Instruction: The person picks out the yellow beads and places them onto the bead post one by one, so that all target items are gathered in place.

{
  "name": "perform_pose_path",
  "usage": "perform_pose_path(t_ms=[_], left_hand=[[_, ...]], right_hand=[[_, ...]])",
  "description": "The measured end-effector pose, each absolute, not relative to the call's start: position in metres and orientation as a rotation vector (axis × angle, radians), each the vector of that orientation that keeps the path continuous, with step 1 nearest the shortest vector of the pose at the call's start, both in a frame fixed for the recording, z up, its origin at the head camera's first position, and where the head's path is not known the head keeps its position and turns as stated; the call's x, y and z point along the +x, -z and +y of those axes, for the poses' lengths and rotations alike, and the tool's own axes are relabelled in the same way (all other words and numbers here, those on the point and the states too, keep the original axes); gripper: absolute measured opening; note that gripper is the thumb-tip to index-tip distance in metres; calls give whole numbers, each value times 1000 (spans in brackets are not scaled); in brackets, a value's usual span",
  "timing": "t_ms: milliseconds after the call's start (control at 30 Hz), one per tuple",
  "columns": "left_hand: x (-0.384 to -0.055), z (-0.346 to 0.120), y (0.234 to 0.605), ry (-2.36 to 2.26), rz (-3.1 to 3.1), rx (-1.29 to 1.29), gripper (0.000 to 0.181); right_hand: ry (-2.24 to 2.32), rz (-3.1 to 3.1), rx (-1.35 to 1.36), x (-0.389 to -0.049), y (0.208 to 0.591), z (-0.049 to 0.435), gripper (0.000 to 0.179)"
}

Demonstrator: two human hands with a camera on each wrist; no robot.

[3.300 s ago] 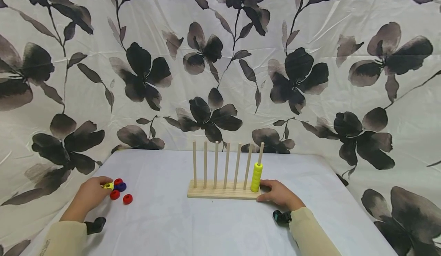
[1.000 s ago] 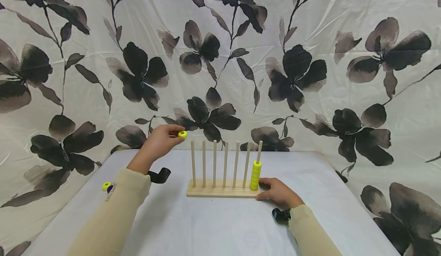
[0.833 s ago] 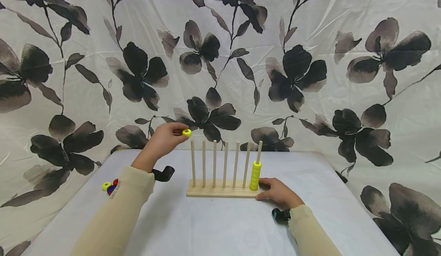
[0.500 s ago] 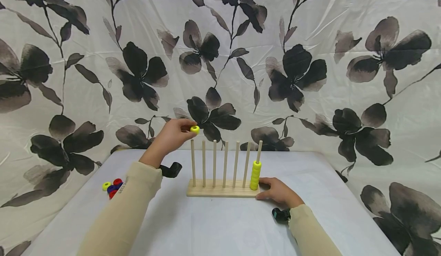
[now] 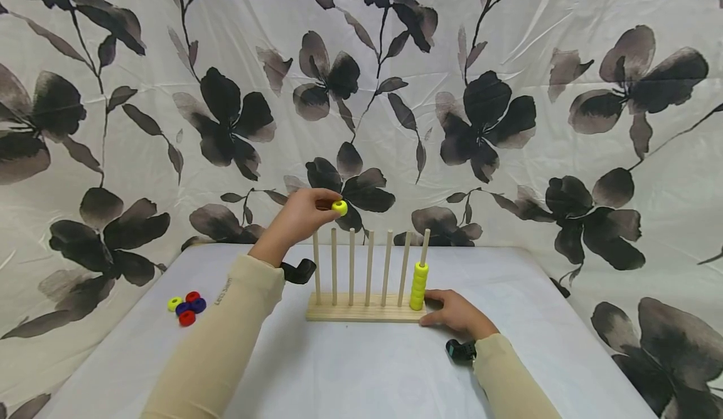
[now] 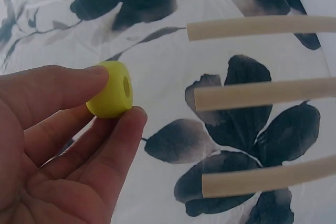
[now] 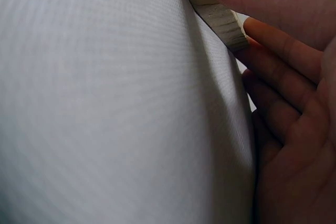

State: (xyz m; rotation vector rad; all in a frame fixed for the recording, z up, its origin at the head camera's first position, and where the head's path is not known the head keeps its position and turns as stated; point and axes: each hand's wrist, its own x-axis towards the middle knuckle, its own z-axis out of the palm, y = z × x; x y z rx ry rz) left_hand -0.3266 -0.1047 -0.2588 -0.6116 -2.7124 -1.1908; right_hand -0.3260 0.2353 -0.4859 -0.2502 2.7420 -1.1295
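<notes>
My left hand (image 5: pixel 302 215) pinches a yellow bead (image 5: pixel 339 207) between thumb and fingertips, above the left posts of a wooden peg stand (image 5: pixel 367 313). In the left wrist view the bead (image 6: pixel 111 90) has its hole turned toward the post ends, with a gap between. Yellow beads (image 5: pixel 418 287) are stacked on the rightmost post; the other posts carry none. My right hand (image 5: pixel 454 314) grips the right end of the stand's base, thumb in front and fingers behind. The right wrist view shows the base's end (image 7: pixel 223 24) between thumb and fingers.
Several loose beads lie in a cluster at the table's left: a yellow bead (image 5: pixel 174 304), red ones (image 5: pixel 187 318) and dark blue ones (image 5: pixel 198 305). White cloth covers the table (image 5: pixel 361 369). A floral curtain (image 5: pixel 395 124) hangs behind it.
My left hand has carried the yellow bead from the cluster up and right to above the stand's left posts. The loose beads have come out from behind the sleeve. My right hand stays put.
</notes>
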Motion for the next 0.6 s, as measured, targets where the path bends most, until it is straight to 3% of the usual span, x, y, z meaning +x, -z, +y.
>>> perform_pose_path(t_ms=[600], left_hand=[[-334, -69, 258, 1320, -2707, -668, 38]], right_hand=[[1110, 2754, -233, -322, 484, 235, 83]])
